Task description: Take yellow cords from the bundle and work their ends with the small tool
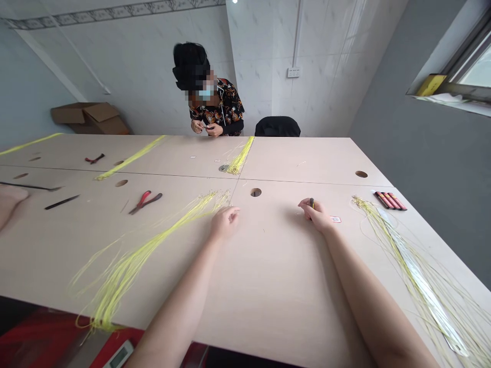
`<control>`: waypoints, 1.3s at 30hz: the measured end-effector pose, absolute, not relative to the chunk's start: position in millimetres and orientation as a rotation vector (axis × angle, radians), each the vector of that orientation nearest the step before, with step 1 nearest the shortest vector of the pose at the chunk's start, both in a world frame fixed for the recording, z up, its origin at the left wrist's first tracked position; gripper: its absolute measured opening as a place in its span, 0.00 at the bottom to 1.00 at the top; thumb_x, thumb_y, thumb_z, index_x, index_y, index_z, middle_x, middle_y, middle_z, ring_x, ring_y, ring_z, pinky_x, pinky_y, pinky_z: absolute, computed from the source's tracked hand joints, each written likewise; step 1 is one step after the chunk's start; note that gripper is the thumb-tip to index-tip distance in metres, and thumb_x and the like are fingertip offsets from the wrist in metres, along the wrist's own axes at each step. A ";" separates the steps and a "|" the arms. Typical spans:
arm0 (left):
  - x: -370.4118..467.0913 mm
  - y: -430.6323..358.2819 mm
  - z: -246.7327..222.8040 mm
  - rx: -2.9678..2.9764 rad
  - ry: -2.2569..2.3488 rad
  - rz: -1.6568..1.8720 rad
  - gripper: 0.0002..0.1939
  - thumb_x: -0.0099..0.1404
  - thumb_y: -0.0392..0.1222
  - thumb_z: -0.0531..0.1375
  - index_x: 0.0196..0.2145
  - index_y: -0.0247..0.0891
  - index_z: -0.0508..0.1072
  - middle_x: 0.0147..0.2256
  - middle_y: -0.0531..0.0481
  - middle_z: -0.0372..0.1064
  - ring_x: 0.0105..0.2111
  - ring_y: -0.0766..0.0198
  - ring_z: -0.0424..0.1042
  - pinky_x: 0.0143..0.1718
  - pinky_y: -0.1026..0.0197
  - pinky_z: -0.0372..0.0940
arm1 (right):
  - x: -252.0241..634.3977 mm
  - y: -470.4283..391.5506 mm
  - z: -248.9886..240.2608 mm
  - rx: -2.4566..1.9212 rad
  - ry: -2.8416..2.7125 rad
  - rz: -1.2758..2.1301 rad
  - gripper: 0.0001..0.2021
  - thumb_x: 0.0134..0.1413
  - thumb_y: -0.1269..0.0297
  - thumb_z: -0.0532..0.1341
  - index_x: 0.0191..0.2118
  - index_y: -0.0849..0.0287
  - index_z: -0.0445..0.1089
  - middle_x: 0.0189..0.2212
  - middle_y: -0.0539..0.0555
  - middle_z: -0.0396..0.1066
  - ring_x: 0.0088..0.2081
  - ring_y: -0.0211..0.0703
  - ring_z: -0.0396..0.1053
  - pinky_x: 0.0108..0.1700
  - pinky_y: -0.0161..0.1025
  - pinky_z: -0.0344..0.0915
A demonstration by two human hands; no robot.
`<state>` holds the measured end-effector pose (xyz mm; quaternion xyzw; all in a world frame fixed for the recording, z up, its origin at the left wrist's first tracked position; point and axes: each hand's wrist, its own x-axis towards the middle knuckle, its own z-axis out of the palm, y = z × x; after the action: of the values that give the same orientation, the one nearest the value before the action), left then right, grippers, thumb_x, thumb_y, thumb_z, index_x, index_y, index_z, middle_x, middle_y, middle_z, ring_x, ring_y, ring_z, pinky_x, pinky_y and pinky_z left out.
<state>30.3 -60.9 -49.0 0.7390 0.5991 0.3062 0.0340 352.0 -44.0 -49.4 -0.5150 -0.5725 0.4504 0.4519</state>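
Note:
My left hand point(225, 221) is slightly blurred, its fingers curled in a pinch beside the far ends of a bundle of yellow strands point(153, 244). Whatever those fingers hold, if anything, is too small to make out. My right hand point(316, 215) is closed around a small black-and-yellow tool point(312, 203), whose dark end sticks up above the fist. A small printed label point(335, 219) lies just right of that hand. Farther right, a second bundle of yellow strands point(378, 231) spreads along a metal ruler point(420, 278).
Red-and-black pliers point(144, 203) and a black tweezer-like tool point(62, 202) lie left. Several red tubes point(390, 201) sit near the right edge. A cable hole point(255, 192) opens mid-table. Across sits a co-worker point(215, 102); another person's hand point(11, 202) shows far left.

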 end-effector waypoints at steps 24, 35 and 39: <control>35.6 -62.5 -41.3 2.157 2.205 0.361 0.11 0.66 0.38 0.49 0.35 0.41 0.71 0.45 0.42 0.66 0.46 0.50 0.62 0.41 0.52 0.59 | 346.7 -49.6 -36.7 -1.423 -1.552 1.043 0.10 0.47 0.59 0.55 0.30 0.58 0.68 0.20 0.47 0.61 0.21 0.35 0.58 0.26 0.35 0.54; 20.2 -62.1 -32.7 2.192 2.248 0.548 0.08 0.63 0.42 0.55 0.36 0.43 0.74 0.41 0.45 0.69 0.41 0.52 0.63 0.39 0.56 0.59 | 346.2 -49.5 -37.4 -1.412 -1.560 1.038 0.09 0.47 0.59 0.56 0.29 0.58 0.68 0.21 0.49 0.62 0.21 0.35 0.58 0.25 0.34 0.53; 23.2 -62.0 -35.0 2.230 2.158 0.511 0.07 0.62 0.41 0.56 0.36 0.43 0.74 0.42 0.45 0.69 0.41 0.53 0.63 0.40 0.56 0.59 | 345.9 -49.1 -37.2 -1.414 -1.561 1.031 0.10 0.46 0.58 0.56 0.29 0.59 0.68 0.20 0.48 0.62 0.21 0.36 0.58 0.24 0.34 0.54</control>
<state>23.2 -62.0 -35.0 0.7091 0.6861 0.1626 -0.0017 345.9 -49.1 -37.2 -0.5557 -0.6137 0.4052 0.3878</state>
